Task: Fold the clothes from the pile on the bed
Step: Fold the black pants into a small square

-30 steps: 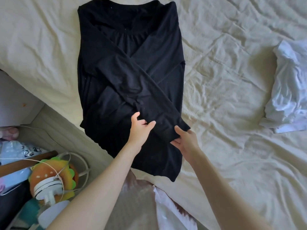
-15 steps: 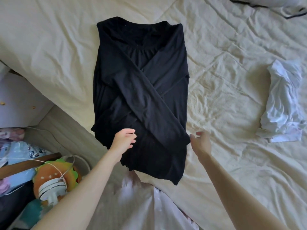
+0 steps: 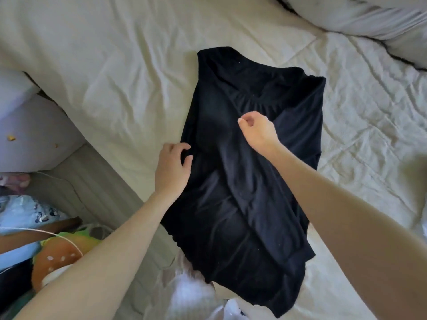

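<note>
A black long-sleeved shirt [image 3: 249, 192] lies flat on the cream bed sheet [image 3: 115, 72], neck away from me, with both sleeves crossed over its front. My left hand [image 3: 172, 169] is at the shirt's left edge, about halfway up, with thumb and fingers closed on the edge of the fabric. Over the chest, just below the neckline, my right hand [image 3: 257, 130] has its fingers curled in; no cloth shows between them. The right forearm crosses the lower right of the shirt and hides part of it.
A grey pillow or duvet [image 3: 369, 17] lies at the top right. The bed's edge runs diagonally at the left, beside a pale box [image 3: 34, 130]. Below sit a burger-shaped plush [image 3: 57, 257], a white cable and blue cloth. White fabric [image 3: 191, 294] shows at the bottom.
My left hand moved up from the lower front to the shirt's left edge. My right hand came from beside the hem to over the chest. The white garment on the right left the view.
</note>
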Motion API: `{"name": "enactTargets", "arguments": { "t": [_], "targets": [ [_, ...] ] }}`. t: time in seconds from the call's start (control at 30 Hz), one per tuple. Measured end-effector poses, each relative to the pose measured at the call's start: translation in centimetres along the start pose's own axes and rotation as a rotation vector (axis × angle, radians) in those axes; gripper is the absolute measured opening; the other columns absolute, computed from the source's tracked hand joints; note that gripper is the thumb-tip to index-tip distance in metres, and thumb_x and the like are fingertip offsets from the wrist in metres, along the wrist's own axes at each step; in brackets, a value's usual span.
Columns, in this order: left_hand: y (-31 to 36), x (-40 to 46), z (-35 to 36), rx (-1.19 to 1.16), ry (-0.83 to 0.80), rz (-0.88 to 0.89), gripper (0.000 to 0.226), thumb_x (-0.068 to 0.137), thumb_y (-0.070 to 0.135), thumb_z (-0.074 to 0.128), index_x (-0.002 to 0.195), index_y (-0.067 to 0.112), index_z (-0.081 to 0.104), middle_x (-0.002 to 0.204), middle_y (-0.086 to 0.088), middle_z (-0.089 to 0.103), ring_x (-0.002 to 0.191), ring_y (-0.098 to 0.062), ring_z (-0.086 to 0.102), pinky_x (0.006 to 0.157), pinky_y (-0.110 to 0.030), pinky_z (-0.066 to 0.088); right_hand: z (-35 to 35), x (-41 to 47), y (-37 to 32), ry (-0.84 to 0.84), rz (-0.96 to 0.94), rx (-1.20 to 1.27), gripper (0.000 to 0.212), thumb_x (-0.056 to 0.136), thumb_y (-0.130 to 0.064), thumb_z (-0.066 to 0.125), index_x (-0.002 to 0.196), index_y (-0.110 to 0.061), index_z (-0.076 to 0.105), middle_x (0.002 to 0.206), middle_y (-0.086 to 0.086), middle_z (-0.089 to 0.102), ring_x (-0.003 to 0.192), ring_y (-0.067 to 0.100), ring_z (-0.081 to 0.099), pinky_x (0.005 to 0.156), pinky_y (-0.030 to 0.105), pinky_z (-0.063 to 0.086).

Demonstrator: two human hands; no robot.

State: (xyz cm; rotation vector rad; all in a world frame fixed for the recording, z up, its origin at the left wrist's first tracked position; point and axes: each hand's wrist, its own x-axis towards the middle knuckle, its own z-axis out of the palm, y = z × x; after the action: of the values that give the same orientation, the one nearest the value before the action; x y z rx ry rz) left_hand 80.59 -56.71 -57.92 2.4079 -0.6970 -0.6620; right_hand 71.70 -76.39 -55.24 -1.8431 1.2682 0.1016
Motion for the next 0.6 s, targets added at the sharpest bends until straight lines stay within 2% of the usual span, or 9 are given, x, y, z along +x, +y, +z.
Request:
{"name": "enactTargets", "arguments": {
  "t": [0.1,0.23,0.3,0.37,0.4,0.47,0.5,0.57,0.6],
  "targets": [
    [-0.1,1.3,0.9,0.142,-0.048,0.01,0.03,0.09,0.031,0.06,0.118,0.018,0.057,0.116,-0.002,0.046,0.103,-0.018,0.049,0.069,-0.03,0.045,1.4,4.4,-3.2,0.119,-0.069,-0.038,0.026,0.097,-0.029,0.045,0.112,-0.014,0.06,0.094,-0.006,0.059,0.074,0.006,0.049,0.059,0.014,0.035],
    [-1.0,2.5,1.4,0.114,-0.002,0.038,0.015,0.089,0.027,0.062,0.096,0.013,0.062,0.102,-0.001,0.05,0.091,-0.019,0.051,0.059,-0.03,0.039,3.7,9.3,-5.9,0.044,-0.11,-0.177,0.045,0.096,-0.036,0.049,0.131,-0.009,0.049,0.127,0.007,0.055,0.115,0.021,0.051,0.085,0.022,0.038],
    [-1.6,2.8,0.8,-0.041,-0.042,0.027,0.009,0.089,0.025,0.062,0.087,0.016,0.061,0.096,0.004,0.05,0.081,-0.013,0.05,0.061,-0.024,0.041,4.3,10.9,-6.9,-0.02,-0.076,-0.243,0.054,0.094,-0.04,0.051,0.135,-0.006,0.044,0.129,0.008,0.053,0.118,0.022,0.05,0.083,0.023,0.035],
    [-2.4,2.9,-0.2,-0.284,-0.092,-0.021,0.007,0.089,0.019,0.062,0.082,0.02,0.058,0.091,0.009,0.052,0.075,-0.006,0.052,0.066,-0.012,0.041,4.7,12.2,-7.7,-0.054,-0.02,-0.211,0.043,0.092,-0.04,0.055,0.12,-0.007,0.054,0.11,0.005,0.057,0.1,0.019,0.054,0.074,0.022,0.037],
    [-2.7,2.9,-0.8,-0.411,-0.111,-0.073,0.012,0.088,0.015,0.061,0.08,0.022,0.057,0.086,0.011,0.055,0.073,-0.003,0.054,0.068,-0.009,0.042,4.8,12.5,-8.1,-0.05,0.01,-0.179,0.026,0.091,-0.037,0.058,0.098,-0.012,0.058,0.09,0.001,0.054,0.081,0.014,0.052,0.065,0.021,0.037],
    [-3.1,3.1,-2.1,-0.607,-0.143,-0.203,0.016,0.088,0.012,0.06,0.077,0.023,0.056,0.073,0.016,0.059,0.068,0.003,0.055,0.066,-0.007,0.041,4.8,12.7,-9.6,-0.067,0.054,-0.099,0.026,0.089,-0.028,0.061,0.07,-0.016,0.048,0.068,-0.003,0.047,0.06,0.01,0.045,0.052,0.023,0.037],
    [-3.3,3.3,-2.7,-0.673,-0.146,-0.248,0.016,0.088,0.011,0.059,0.076,0.021,0.056,0.066,0.02,0.057,0.063,0.005,0.053,0.063,-0.006,0.04,4.8,12.8,-10.3,-0.077,0.068,-0.026,0.017,0.089,-0.025,0.061,0.079,-0.011,0.059,0.078,0.002,0.059,0.069,0.013,0.056,0.059,0.027,0.047],
    [-3.8,3.8,-3.5,-0.731,-0.135,-0.293,0.017,0.088,0.008,0.058,0.074,0.018,0.053,0.056,0.019,0.051,0.056,0.005,0.047,0.059,-0.007,0.039,4.8,13.1,-11.6,-0.056,0.145,0.108,0.042,0.091,-0.021,0.06,0.123,0.005,0.055,0.121,0.018,0.061,0.11,0.027,0.059,0.093,0.042,0.049],
    [-4.1,4.1,-3.9,-0.73,-0.136,-0.306,0.016,0.088,0.009,0.057,0.075,0.016,0.052,0.054,0.017,0.048,0.056,0.001,0.045,0.06,-0.011,0.04,5.0,13.3,-12.1,-0.046,0.143,0.163,0.04,0.091,-0.021,0.06,0.121,0.006,0.056,0.121,0.019,0.061,0.111,0.028,0.059,0.094,0.041,0.048]
  ]
}}
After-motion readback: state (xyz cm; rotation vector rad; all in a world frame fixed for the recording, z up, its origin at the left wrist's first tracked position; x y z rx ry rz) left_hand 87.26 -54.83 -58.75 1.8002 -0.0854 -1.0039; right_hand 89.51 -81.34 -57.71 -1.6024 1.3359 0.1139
